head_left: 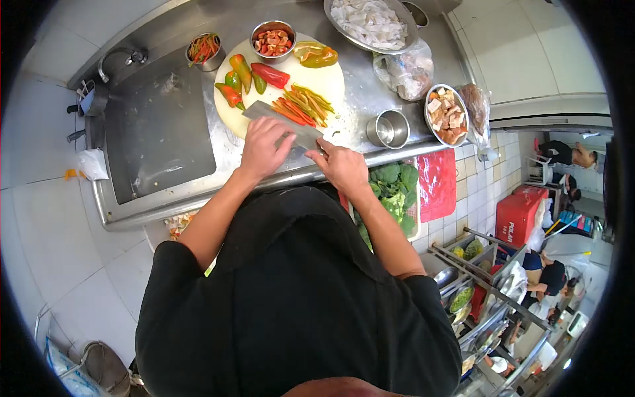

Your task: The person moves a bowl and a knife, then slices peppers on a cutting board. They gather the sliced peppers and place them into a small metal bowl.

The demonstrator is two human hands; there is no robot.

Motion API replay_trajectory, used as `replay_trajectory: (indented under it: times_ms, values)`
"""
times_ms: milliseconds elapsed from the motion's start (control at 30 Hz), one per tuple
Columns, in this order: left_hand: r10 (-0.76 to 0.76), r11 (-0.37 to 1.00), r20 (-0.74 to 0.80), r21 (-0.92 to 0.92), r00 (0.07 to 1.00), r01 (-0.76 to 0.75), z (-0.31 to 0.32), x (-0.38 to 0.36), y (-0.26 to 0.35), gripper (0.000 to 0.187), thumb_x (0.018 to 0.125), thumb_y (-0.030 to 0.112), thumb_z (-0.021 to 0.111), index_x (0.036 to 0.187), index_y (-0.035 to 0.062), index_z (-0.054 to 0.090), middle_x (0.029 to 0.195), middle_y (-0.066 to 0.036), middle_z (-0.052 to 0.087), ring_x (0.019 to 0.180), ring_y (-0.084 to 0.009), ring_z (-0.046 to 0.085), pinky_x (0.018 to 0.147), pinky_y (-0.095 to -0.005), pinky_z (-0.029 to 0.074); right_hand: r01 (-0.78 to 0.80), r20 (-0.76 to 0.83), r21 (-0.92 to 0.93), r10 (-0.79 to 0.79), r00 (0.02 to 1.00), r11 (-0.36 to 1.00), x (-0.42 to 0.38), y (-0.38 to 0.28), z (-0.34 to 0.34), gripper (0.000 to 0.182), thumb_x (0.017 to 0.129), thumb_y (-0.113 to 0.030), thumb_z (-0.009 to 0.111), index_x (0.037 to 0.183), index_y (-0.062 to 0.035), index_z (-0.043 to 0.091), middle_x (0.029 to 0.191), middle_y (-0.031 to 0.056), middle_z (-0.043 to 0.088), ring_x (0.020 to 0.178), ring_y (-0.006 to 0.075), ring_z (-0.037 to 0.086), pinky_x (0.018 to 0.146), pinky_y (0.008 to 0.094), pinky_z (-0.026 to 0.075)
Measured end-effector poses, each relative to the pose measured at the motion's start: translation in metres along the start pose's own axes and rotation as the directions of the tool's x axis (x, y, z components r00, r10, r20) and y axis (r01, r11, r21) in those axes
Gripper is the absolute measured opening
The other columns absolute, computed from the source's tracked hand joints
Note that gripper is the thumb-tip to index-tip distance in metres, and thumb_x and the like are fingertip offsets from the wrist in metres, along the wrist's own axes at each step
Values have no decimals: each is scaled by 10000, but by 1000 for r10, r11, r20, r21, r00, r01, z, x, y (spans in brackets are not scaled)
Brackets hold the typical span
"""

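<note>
My right hand [342, 169] grips the handle of a cleaver [301, 132] at the near edge of a round, pale cutting board [228, 122]. Fingers of my left hand [266, 147] lie curled over the blade, with the thumb near its lower edge. Just beyond the blade, red pepper strips [294, 111] lie beside green pepper strips [313, 100]. Farther back are a whole red pepper [270, 75], several green-orange peppers [241, 71] and cut yellow-green pepper pieces [315, 55]. A steel bowl of red chunks [273, 41] stands at the board's far edge.
To the left is a sink [159, 132], with a cup of pepper strips [205, 51] behind it. On the right stand a steel pot [388, 130], a bowl of pale and brown chunks [447, 116] and a large bowl of white strips [370, 25]. Greens [395, 192] sit below the counter.
</note>
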State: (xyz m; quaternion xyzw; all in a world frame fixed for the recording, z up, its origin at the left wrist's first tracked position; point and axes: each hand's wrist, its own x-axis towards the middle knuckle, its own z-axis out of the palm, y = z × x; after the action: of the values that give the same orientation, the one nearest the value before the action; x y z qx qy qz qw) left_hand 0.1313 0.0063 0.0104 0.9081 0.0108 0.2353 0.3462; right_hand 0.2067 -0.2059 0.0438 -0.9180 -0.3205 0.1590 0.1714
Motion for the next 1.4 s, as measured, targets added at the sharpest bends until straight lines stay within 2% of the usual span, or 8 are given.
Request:
replay_trajectory:
  times_ms: [300,333,433,533,700,900,1033,1400]
  values:
    - [-255,965,598,106,760,240,43,81,-51,185,885,188,723,874,3,722,878,-208,703,887,-392,678,840,-476,544,-68,121,90,57,991,994,-22,-8,-5,566,1002,-591,591,1258,-109,741,914,237,763,915,417,748,827,528,572]
    - [-161,983,465,-3,870,183,36,87,-57,175,876,169,717,870,-5,726,835,-223,701,806,-391,689,802,-478,555,-149,198,140,119,973,979,-24,-11,-12,541,1016,-569,587,1239,-108,763,993,255,761,987,432,732,894,531,558]
    - [-66,917,314,393,947,-67,20,108,-99,320,862,61,690,1177,80,749,1271,-139,705,1219,-303,615,991,-403,500,-233,285,348,134,949,908,-30,-4,-6,552,1020,-574,578,1234,-102,768,1068,265,752,1057,433,714,952,516,542]
    - [-84,841,398,520,913,-149,26,114,-131,488,856,32,696,1339,104,682,1424,-99,632,1356,-282,509,1074,-388,451,-320,356,365,187,916,874,-26,6,6,547,1039,-555,554,1245,-92,760,1108,275,744,1109,442,694,986,495,530]
    - [3,935,375,327,927,-135,10,123,-137,496,870,51,695,1364,83,656,1318,-116,686,1229,-315,599,1035,-449,482,-374,370,399,226,901,837,-19,24,7,572,1048,-557,537,1232,-61,754,1089,283,743,1089,447,699,954,502,524]
    - [-32,999,145,-7,989,34,-30,89,-71,620,815,-2,747,1418,84,630,1318,-170,642,1233,-359,589,1070,-424,487,-459,371,544,290,882,702,-7,38,4,649,1072,-567,498,1065,42,723,626,101,634,502,185,620,503,353,500]
    - [38,996,137,69,990,-48,2,14,-71,568,821,-37,701,1382,23,632,1330,-168,593,1276,-382,563,1102,-451,477,-498,402,604,301,865,623,-2,36,0,613,1079,-574,482,839,-23,599,623,59,588,489,157,564,470,328,459]
    - [-90,995,80,-39,993,94,42,-24,-89,269,903,-9,687,1163,-8,756,1279,-162,708,1261,-328,648,1103,-396,512,-543,467,553,305,830,632,2,40,-2,608,1085,-567,475,1033,10,662,630,64,592,493,156,566,479,330,462]
